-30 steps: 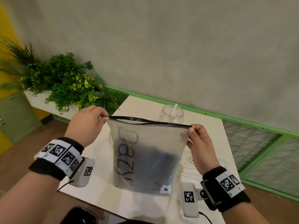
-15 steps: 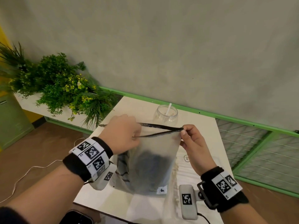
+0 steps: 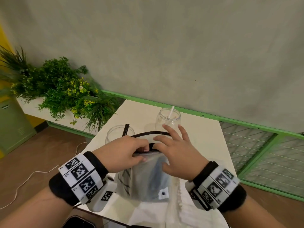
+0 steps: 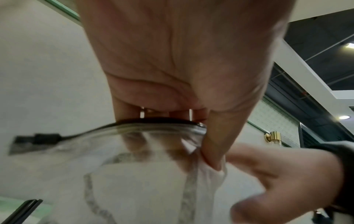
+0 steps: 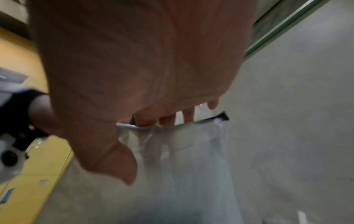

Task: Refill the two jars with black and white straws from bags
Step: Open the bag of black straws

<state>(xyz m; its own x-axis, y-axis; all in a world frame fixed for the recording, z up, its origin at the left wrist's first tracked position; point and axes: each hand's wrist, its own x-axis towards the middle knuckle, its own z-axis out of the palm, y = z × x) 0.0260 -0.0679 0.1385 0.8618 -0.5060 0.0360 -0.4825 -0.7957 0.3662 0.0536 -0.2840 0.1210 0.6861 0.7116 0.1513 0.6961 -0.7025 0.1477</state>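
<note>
A frosted zip bag (image 3: pixel 148 180) with a black zipper rim (image 3: pixel 151 133) stands on the white table (image 3: pixel 205 145), dark straws showing through it. My left hand (image 3: pixel 143 149) pinches the near lip of the mouth, fingers inside and thumb outside, as the bag rim (image 4: pixel 153 122) shows in the left wrist view. My right hand (image 3: pixel 162 152) lies over the bag's mouth with fingers spread and its thumb against the front panel. Behind the bag stand a clear jar (image 3: pixel 115 135) with black straws (image 3: pixel 125 130) and another clear jar (image 3: pixel 167 122) with one white straw (image 3: pixel 171 111).
A pale bag (image 3: pixel 177 211) lies flat at the table's near edge. Potted greenery (image 3: pixel 57 92) fills the ledge at left. A green rail (image 3: pixel 230 120) runs along the wall behind the table. A cable (image 3: pixel 32 175) trails on the floor, and a dark phone (image 3: pixel 77 222) sits below.
My left hand slid right along the zipper, and the mouth now gapes. My right hand let go of the right corner and spread over the opening. The bag came down onto the table.
</note>
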